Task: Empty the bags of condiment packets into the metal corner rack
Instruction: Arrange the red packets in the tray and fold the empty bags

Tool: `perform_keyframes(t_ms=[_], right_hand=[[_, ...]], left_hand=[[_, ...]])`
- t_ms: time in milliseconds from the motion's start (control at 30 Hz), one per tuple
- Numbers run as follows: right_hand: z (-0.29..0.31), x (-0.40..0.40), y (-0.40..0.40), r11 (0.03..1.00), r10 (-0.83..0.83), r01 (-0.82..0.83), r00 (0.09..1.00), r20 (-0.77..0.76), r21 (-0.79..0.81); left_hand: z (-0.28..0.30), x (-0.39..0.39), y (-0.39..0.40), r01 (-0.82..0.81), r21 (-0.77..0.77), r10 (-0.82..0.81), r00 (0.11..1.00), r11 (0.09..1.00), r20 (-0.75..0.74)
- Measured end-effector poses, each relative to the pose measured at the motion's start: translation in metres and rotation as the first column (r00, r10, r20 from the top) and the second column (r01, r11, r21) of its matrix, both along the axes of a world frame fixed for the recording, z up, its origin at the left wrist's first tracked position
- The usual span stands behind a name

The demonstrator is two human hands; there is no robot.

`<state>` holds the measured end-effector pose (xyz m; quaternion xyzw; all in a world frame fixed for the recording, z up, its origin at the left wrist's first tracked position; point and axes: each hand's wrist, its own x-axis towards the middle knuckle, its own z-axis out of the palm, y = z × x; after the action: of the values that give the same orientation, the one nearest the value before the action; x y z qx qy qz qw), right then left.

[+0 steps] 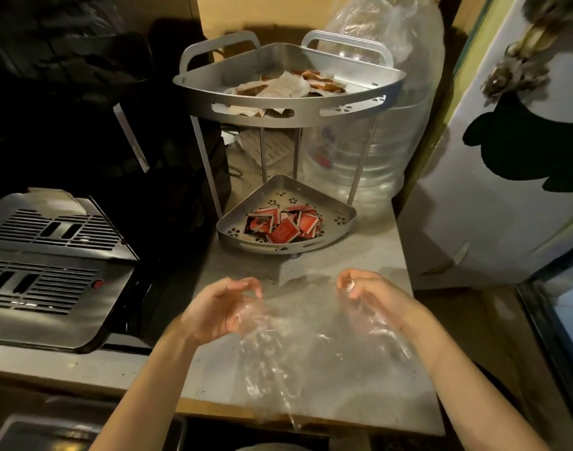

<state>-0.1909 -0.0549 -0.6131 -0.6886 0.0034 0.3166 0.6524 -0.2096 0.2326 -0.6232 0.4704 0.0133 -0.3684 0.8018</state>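
Clear plastic bag (311,340): pinched by left hand (220,307) and right hand (369,294); two-tier metal corner rack (288,102) beyond.

Dim warm light fell on a grey counter (369,255) set against tan wall panels (246,11), with a slotted black appliance (51,271) at left and a white door (506,190) at right.
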Motion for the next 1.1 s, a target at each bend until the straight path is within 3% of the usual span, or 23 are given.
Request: perform_keyframes(t_ms=[67,133,233,300,367,433,467,500,567,667,767,867,1000,1100], right_hand=[[0.008,0.002,0.005,0.991,0.077,-0.072,0.996,0.039,-0.11],[0.014,0.003,0.011,0.973,0.145,-0.127,0.986,0.082,-0.194],[0.024,0.002,0.016,0.982,0.141,-0.126,0.985,0.101,-0.143],[0.024,0.003,0.016,1.0,-0.011,0.01,0.998,0.066,0.029],[0.019,0.005,0.012,0.943,-0.129,0.163,0.982,-0.135,0.289],[0.011,0.0,0.013,0.782,-0.04,0.234,0.944,-0.328,0.578],[0.008,0.0,0.011,0.693,0.01,0.332,0.883,-0.469,0.64],[-0.002,0.002,0.005,0.682,-0.036,0.42,0.837,-0.546,0.598],[-0.018,-0.002,0.002,0.73,-0.088,0.406,0.853,-0.514,0.549],[-0.025,-0.008,0.01,0.778,0.027,0.292,0.869,-0.495,0.555],[-0.025,-0.017,0.03,0.97,-0.005,0.097,0.927,-0.376,0.224],[-0.036,-0.025,0.049,1.0,0.018,-0.013,0.966,-0.258,0.023],[-0.039,-0.033,0.07,0.998,0.027,-0.01,0.968,-0.251,0.067],[-0.039,-0.047,0.09,0.985,0.108,-0.067,0.957,-0.269,0.156]], left_hand=[[0.004,0.003,-0.004,0.128,0.054,-0.126,0.991,0.99,-0.037],[0.01,0.005,-0.014,0.276,0.26,-0.287,0.958,0.925,0.006],[0.013,0.007,-0.028,0.357,0.456,-0.435,0.897,0.815,0.076],[0.015,0.007,-0.031,0.317,0.424,-0.401,0.907,0.848,0.124],[0.016,0.006,-0.029,0.251,0.347,-0.322,0.932,0.904,0.164],[0.018,0.002,-0.028,0.169,0.296,-0.229,0.956,0.94,0.182],[0.019,-0.001,-0.028,0.116,0.273,-0.17,0.968,0.955,0.185],[0.017,-0.003,-0.027,0.048,0.246,-0.092,0.981,0.968,0.173],[0.011,-0.009,-0.027,-0.088,0.216,0.061,0.99,0.972,0.13],[0.002,-0.023,-0.027,-0.267,0.298,0.246,0.963,0.917,0.106],[-0.008,-0.041,-0.032,-0.363,0.419,0.34,0.931,0.832,0.131],[-0.014,-0.061,-0.026,-0.434,0.474,0.431,0.894,0.766,0.122],[-0.019,-0.09,-0.007,-0.525,0.25,0.557,0.827,0.814,-0.078],[-0.028,-0.112,0.008,-0.565,0.176,0.59,0.79,0.806,-0.165]])
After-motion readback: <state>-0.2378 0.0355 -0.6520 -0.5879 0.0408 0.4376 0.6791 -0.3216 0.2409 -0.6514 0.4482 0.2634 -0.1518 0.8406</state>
